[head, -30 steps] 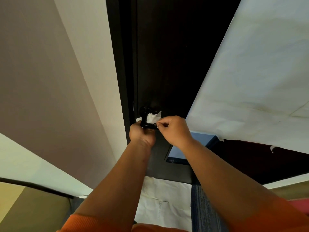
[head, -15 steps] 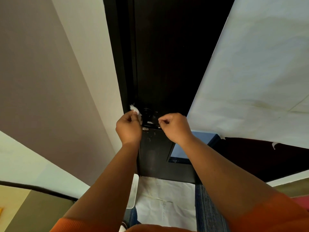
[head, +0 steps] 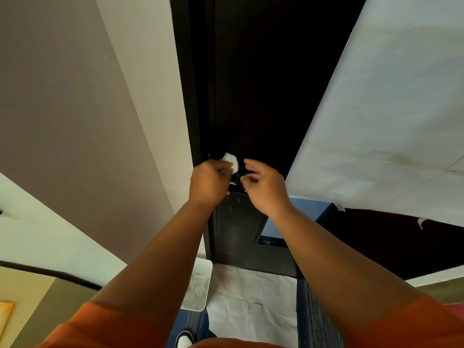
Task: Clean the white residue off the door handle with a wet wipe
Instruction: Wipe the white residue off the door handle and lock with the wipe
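The dark door handle (head: 240, 176) sits on the black door (head: 251, 96), mostly hidden between my two hands. My left hand (head: 209, 180) pinches a crumpled white wet wipe (head: 231, 161) and holds it against the handle's left part. My right hand (head: 265, 185) is at the handle's right end, with thumb and fingers curled round it. White specks of residue (head: 232, 202) dot the door panel just below the handle.
White paper sheeting (head: 376, 109) covers the surface on the right. A beige wall (head: 75, 109) stands on the left. Below are a blue box (head: 303, 212), a white tray (head: 198, 285), paper on the floor (head: 251, 302) and a shoe (head: 184, 342).
My left hand has carried the wipe from the door edge rightward onto the handle. My right hand's fingers have loosened a little at the handle's end.
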